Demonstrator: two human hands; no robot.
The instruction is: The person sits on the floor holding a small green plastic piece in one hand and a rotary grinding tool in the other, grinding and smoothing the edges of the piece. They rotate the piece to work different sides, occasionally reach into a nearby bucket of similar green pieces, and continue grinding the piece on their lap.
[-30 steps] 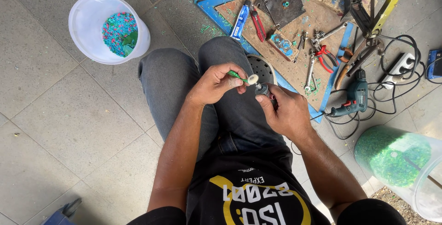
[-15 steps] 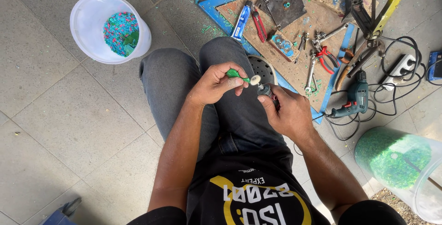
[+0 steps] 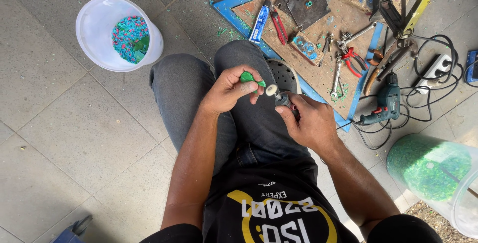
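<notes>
Over the lap, left hand [image 3: 230, 90] fingers pinch tight on a small green plastic piece [image 3: 252, 79], thumb on top, piece w/ one end poking out toward the right. It looks light, stiff, smooth, prob. slippery; best held by the end away from the wheel. Right hand [image 3: 309, 121] fingers curl closed around a small rotary tool [image 3: 282, 99], its pale buffing wheel [image 3: 271, 90] just beside the piece; contact can't be told. Further out: white bucket [image 3: 97, 29] of coloured shavings on the left, pegboard [image 3: 318, 69] w/ red pliers [image 3: 354, 60] and a green drill [image 3: 387, 101] on the right.
</notes>
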